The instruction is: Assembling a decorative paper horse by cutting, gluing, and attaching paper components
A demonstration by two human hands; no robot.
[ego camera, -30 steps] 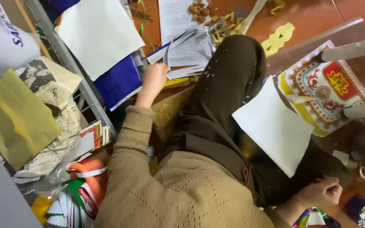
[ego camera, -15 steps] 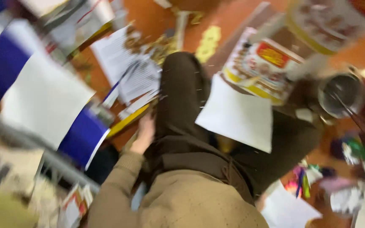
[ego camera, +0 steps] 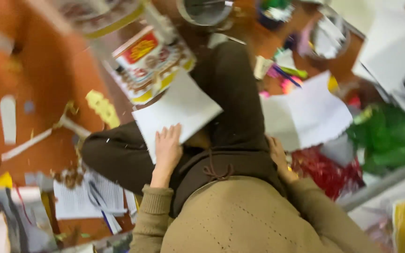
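I sit cross-legged on an orange floor in brown trousers [ego camera: 233, 98] and a tan sweater. My left hand [ego camera: 167, 149] lies flat on the near edge of a white sheet of paper [ego camera: 179, 108] resting across my left knee, fingers spread on top of it. My right hand [ego camera: 277, 157] rests against my right hip and thigh with nothing in it, its fingers partly hidden. Right beside that hand lie a white sheet with a torn edge [ego camera: 315, 112] and a heap of shiny red material [ego camera: 324, 171].
A printed red and yellow carton [ego camera: 148, 61] lies beyond my knee, and a metal pot [ego camera: 206, 10] stands at the top. A yellow cutout [ego camera: 101, 107], printed pages [ego camera: 87, 199], green material [ego camera: 390, 136], a grey rail [ego camera: 385, 182] and scraps are also nearby.
The view has swung round. My left hand left the papers on the floor at my left and came onto the white sheet on my knee. My right hand stayed near my hip.
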